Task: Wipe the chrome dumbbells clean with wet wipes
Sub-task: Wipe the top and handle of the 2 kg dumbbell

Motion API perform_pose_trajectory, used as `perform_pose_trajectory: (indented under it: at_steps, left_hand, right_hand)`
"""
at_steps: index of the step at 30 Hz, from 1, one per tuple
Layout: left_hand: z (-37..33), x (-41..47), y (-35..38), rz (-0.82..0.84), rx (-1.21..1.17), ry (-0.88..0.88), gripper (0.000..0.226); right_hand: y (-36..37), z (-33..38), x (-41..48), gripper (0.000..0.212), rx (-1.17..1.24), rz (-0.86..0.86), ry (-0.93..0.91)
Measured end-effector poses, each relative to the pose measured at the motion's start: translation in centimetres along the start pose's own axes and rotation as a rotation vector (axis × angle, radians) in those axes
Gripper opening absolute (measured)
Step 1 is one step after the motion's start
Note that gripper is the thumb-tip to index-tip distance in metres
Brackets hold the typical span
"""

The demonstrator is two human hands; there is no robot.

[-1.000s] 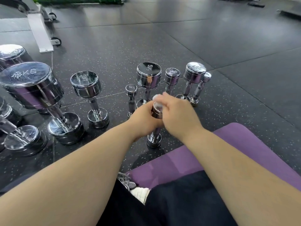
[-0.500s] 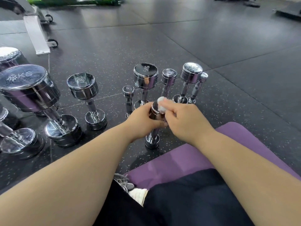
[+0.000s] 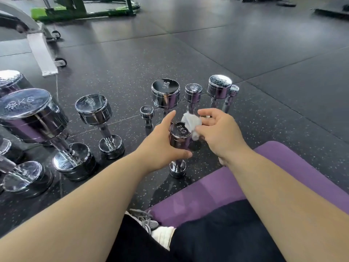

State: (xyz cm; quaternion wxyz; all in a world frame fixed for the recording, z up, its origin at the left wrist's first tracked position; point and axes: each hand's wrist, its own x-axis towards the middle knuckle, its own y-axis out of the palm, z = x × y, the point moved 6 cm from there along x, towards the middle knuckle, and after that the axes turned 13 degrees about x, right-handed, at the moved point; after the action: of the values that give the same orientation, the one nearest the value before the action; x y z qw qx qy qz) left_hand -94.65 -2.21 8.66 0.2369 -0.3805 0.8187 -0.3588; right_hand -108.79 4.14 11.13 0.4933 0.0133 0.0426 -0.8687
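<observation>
Left hand: my left hand [image 3: 160, 146] is wrapped round the 2KG dumbbell [image 3: 178, 137]. The thumb curls across the near side just under the top head, and the forefinger reaches up along the far left side.
Right hand: my right hand [image 3: 221, 133] pinches a crumpled white wipe [image 3: 191, 122] between thumb and fingers. The forefinger is stretched out and the other fingers are loosely bent.
Wipe: it lies against the right edge of the dumbbell's top face, beside the "2KG" marking.
2KG dumbbell: it stands upright on its lower head on the dark speckled floor [image 3: 226, 53], just beyond the far edge of the purple mat [image 3: 207, 186].
Behind it: a 1KG dumbbell [image 3: 147, 112] and a 5KG dumbbell [image 3: 165, 91] stand on end, with three more chrome ones to their right.
Left side: a mid-sized dumbbell [image 3: 98, 114] and a big tilted dumbbell [image 3: 34, 114] stand further left, well apart from my hands.
Far left: a white bench frame on wheels [image 3: 41, 52].
</observation>
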Motion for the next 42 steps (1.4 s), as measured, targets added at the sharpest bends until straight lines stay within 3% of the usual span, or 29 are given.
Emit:
perform_pose_trajectory:
  at_steps: [2, 7, 11, 15, 18, 24, 28, 31, 38, 40, 42]
  left_hand:
    - [-1.0, -0.8, -0.7, -0.052, 0.05, 0.067, 0.105]
    - [-2.6, -1.8, -1.4, -0.265, 0.181, 0.173, 0.036]
    - [-3.6, -2.8, -2.1, -0.446, 0.259, 0.177, 0.003]
    - [-1.4, -3.9, -3.2, -0.473, 0.019, -0.122, 0.005]
    - [0.1, -3.7, -3.1, -0.437, -0.056, -0.217, 0.01]
    - [0.1, -2.4, -1.7, -0.387, -0.03, -0.249, 0.02]
    - [-0.2, -1.7, -0.1, -0.256, -0.154, -0.299, 0.016]
    - [-0.1, -1.3, 0.0, -0.232, -0.456, -0.33, 0.03]
    - [1.3, -0.7, 0.8, -0.23, -0.575, -0.279, 0.027]
    - [1.6, -1.1, 0.6, -0.249, -0.52, -0.238, 0.027]
    - [1.2, -1.4, 0.6, -0.23, -0.429, -0.199, 0.044]
  right_hand:
    - [-0.3, -0.3, -0.2, 0.034, 0.119, -0.087, 0.078]
    - [0.1, -0.2, -1.3, 0.011, 0.341, -0.03, 0.213]
    - [-0.3, -0.3, -1.8, 0.013, 0.358, 0.005, 0.269]
    - [-0.8, -0.4, -2.1, 0.024, 0.177, 0.0, 0.194]
    - [0.0, -0.6, -2.3, 0.04, 0.103, 0.052, 0.173]
    - [0.7, -1.0, -1.6, 0.03, 0.07, 0.085, 0.13]
    - [0.7, -1.3, -0.9, 0.04, 0.037, 0.12, 0.111]
    - [1.0, -1.5, -0.6, 0.048, -0.012, 0.162, 0.109]
    - [1.4, -1.9, -0.5, 0.045, 0.133, 0.179, 0.146]
    - [1.4, -2.2, -0.3, 0.045, 0.179, 0.184, 0.157]
    - [1.3, -2.5, -0.1, 0.046, 0.199, 0.187, 0.158]
